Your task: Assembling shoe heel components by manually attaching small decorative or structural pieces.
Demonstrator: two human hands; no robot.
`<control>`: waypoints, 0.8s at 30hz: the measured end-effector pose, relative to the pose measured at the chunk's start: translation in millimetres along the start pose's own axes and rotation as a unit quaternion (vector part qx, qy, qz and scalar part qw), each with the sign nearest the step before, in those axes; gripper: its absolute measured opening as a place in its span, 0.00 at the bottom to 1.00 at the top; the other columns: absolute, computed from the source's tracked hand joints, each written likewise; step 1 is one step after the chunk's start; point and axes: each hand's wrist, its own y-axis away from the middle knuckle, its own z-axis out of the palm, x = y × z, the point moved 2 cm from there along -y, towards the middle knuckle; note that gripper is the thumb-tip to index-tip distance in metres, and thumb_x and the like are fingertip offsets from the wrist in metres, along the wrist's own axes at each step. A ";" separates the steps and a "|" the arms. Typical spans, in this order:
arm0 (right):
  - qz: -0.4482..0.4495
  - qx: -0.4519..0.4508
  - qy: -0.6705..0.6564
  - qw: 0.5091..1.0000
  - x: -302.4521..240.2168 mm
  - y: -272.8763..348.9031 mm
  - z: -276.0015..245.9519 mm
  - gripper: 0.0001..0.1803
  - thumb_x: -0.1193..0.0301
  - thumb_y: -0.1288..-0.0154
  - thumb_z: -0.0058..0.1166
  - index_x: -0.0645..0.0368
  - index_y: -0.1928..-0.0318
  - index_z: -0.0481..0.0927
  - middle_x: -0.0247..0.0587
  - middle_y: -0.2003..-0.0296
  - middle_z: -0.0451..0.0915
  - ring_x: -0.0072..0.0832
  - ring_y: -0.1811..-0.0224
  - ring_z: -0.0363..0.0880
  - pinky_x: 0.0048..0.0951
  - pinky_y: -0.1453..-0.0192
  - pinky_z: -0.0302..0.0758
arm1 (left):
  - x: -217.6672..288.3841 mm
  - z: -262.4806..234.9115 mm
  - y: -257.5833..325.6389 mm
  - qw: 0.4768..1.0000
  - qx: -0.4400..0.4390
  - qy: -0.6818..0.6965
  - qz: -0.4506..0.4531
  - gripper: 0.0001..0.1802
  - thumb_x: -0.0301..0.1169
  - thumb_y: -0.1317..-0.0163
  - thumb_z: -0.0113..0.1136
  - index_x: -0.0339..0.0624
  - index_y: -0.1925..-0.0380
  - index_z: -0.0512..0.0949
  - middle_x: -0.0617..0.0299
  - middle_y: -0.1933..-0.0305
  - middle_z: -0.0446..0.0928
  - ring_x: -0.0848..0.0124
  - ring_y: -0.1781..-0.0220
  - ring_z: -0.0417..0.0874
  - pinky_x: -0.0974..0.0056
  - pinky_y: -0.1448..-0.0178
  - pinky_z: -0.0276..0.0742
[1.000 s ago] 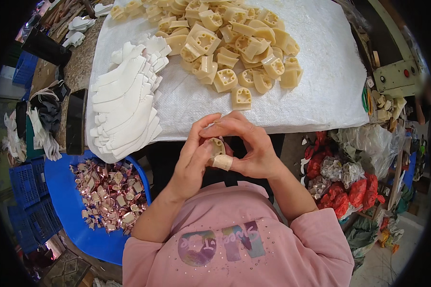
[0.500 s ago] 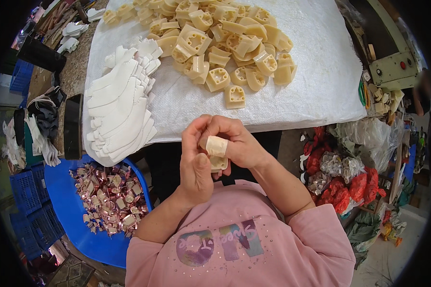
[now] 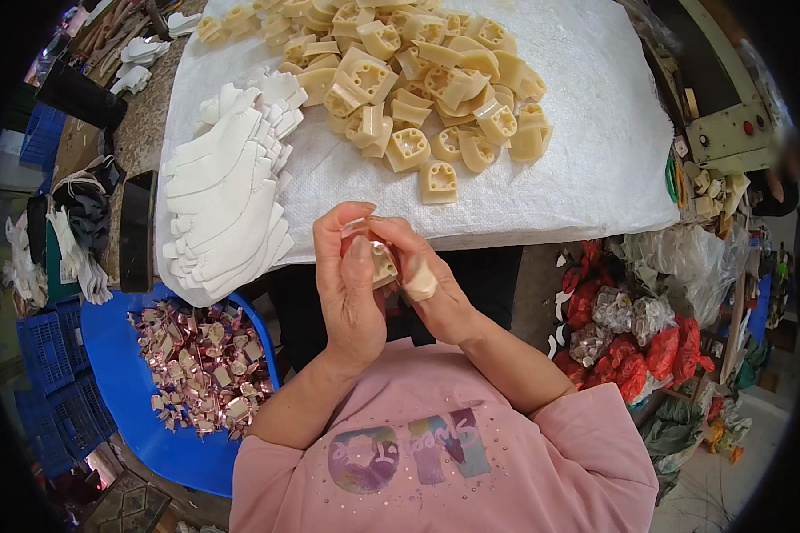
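Cluttered workroom, head view only: counter (image 3: 542, 206) lay under a white woven sheet, messy stock on both sides. Left hand (image 3: 350, 289) and right hand (image 3: 437, 302) met in front of the body, near the counter's close edge, fingers curled in, both closed around one held cream block (image 3: 383, 265) with a shiny pinkish edge; finger overlap hid most of it, exact contact points could not be told. Right thumb wore a pale tape wrap (image 3: 420, 282). On the sheet, a big heap of bare cream blocks (image 3: 409, 147) stood untouched, one lone cream block (image 3: 438, 182) sitting just in front. Left of the heap lay white curved pieces (image 3: 227, 191) in overlapping layers. Blue basin (image 3: 116, 373), low at the person's left, held many pink shiny pieces (image 3: 209, 364), some showing cream faces. Progress, judged by looks: basin lot seemed done, cream blocks with pink shiny cover; held piece seemed partway, not yet in the basin; heap on the counter seemed left to do, so plenty remained. No count possible, pieces overlapped. Role of the white pieces unclear. Red bags (image 3: 662, 360) sat off right.
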 end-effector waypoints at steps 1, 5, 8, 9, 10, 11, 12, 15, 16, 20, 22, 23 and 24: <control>0.000 -0.003 -0.001 1.000 -1.6 -0.7 1.1 0.20 0.64 0.29 0.37 0.58 0.41 0.65 0.43 0.53 0.69 0.32 0.50 0.67 0.30 0.44 0.62 | 1.8 1.0 1.2 1.000 0.002 -0.001 0.001 0.16 0.37 0.30 0.37 0.38 0.49 0.60 0.60 0.59 0.67 0.77 0.61 0.69 0.72 0.56 0.67; -0.073 0.013 0.143 0.987 -4.5 -0.1 3.2 0.15 0.72 0.33 0.40 0.58 0.47 0.69 0.42 0.58 0.69 0.31 0.55 0.68 0.27 0.47 0.63 | 4.3 6.6 7.2 1.000 -0.019 0.005 0.009 0.15 0.36 0.30 0.36 0.37 0.52 0.63 0.60 0.59 0.67 0.77 0.59 0.69 0.72 0.53 0.66; -0.070 0.040 0.136 0.987 -2.4 -0.2 4.8 0.13 0.73 0.34 0.41 0.58 0.50 0.71 0.40 0.60 0.69 0.29 0.57 0.68 0.27 0.49 0.65 | 3.0 6.4 7.5 0.999 -0.023 -0.025 0.027 0.16 0.37 0.30 0.35 0.37 0.52 0.64 0.60 0.58 0.67 0.78 0.58 0.69 0.72 0.53 0.66; -0.055 0.049 0.121 0.990 -1.7 -0.5 4.5 0.12 0.73 0.34 0.41 0.58 0.51 0.72 0.40 0.60 0.69 0.28 0.57 0.68 0.27 0.50 0.66 | 1.8 5.9 7.3 0.998 -0.022 -0.041 0.039 0.16 0.37 0.30 0.34 0.37 0.51 0.63 0.59 0.58 0.67 0.78 0.58 0.69 0.72 0.54 0.66; -0.054 0.048 0.121 0.990 -2.4 -1.5 3.5 0.12 0.73 0.34 0.41 0.58 0.51 0.72 0.40 0.60 0.69 0.28 0.57 0.68 0.27 0.50 0.66 | 0.6 5.1 7.1 0.998 -0.022 -0.041 0.039 0.16 0.37 0.30 0.34 0.37 0.51 0.63 0.59 0.58 0.67 0.78 0.58 0.69 0.72 0.54 0.66; -0.017 0.044 0.087 0.995 -1.6 -3.3 1.0 0.13 0.71 0.33 0.41 0.58 0.50 0.72 0.39 0.60 0.69 0.26 0.57 0.68 0.26 0.51 0.66 | -1.7 4.2 6.4 0.999 -0.031 -0.026 0.025 0.19 0.40 0.29 0.32 0.38 0.50 0.63 0.60 0.59 0.68 0.77 0.60 0.70 0.72 0.57 0.67; 0.020 0.040 0.053 0.998 -1.4 -3.9 -0.6 0.13 0.69 0.32 0.41 0.58 0.50 0.71 0.37 0.60 0.69 0.25 0.58 0.68 0.26 0.52 0.66 | -3.3 3.2 5.5 0.999 -0.040 -0.011 0.012 0.21 0.44 0.28 0.30 0.40 0.48 0.62 0.60 0.60 0.69 0.77 0.62 0.70 0.71 0.60 0.68; 0.104 0.003 -0.044 0.994 -3.3 -2.0 -14.4 0.19 0.61 0.28 0.38 0.57 0.44 0.70 0.35 0.59 0.69 0.22 0.59 0.68 0.22 0.53 0.66 | 0.3 0.5 1.4 0.977 -0.077 0.182 -0.078 0.27 0.52 0.29 0.26 0.44 0.45 0.60 0.60 0.65 0.71 0.75 0.68 0.71 0.71 0.65 0.68; 0.169 -0.024 -0.076 0.982 -2.8 -0.5 -19.4 0.20 0.59 0.28 0.37 0.56 0.43 0.69 0.35 0.59 0.69 0.21 0.60 0.68 0.21 0.54 0.66 | 0.1 -2.0 -0.3 0.978 -0.076 0.181 -0.076 0.27 0.52 0.29 0.26 0.44 0.45 0.60 0.60 0.65 0.71 0.75 0.68 0.71 0.71 0.65 0.68; 0.049 0.050 0.184 0.981 -24.5 -8.7 -19.8 0.19 0.62 0.29 0.41 0.57 0.43 0.70 0.37 0.64 0.70 0.23 0.64 0.69 0.25 0.60 0.68 | -2.8 -10.0 -5.3 0.967 -0.124 0.210 -0.074 0.34 0.57 0.32 0.27 0.40 0.40 0.51 0.57 0.66 0.74 0.78 0.72 0.73 0.75 0.68 0.68; -0.035 0.055 0.327 0.943 -36.5 -14.7 -23.8 0.17 0.63 0.36 0.51 0.58 0.51 0.75 0.39 0.70 0.71 0.27 0.68 0.71 0.27 0.63 0.69 | 5.5 -11.2 -5.5 0.994 -0.109 -0.017 -0.022 0.41 0.61 0.34 0.28 0.35 0.37 0.46 0.55 0.66 0.74 0.73 0.71 0.74 0.73 0.66 0.70; -0.001 0.019 0.408 0.913 -44.4 -16.3 -17.2 0.17 0.63 0.40 0.55 0.59 0.55 0.75 0.38 0.72 0.72 0.29 0.70 0.72 0.28 0.64 0.70 | 4.1 -12.3 -5.6 0.994 -0.109 -0.018 -0.022 0.41 0.61 0.34 0.28 0.35 0.37 0.46 0.55 0.66 0.74 0.73 0.71 0.74 0.73 0.66 0.70; 0.034 -0.018 0.485 0.874 -47.6 -17.2 -13.1 0.16 0.63 0.45 0.59 0.61 0.59 0.76 0.38 0.75 0.72 0.30 0.72 0.73 0.29 0.66 0.71 | 4.2 -12.4 -5.1 0.979 -0.134 -0.121 0.097 0.44 0.62 0.35 0.31 0.32 0.37 0.44 0.53 0.65 0.73 0.70 0.70 0.75 0.70 0.64 0.71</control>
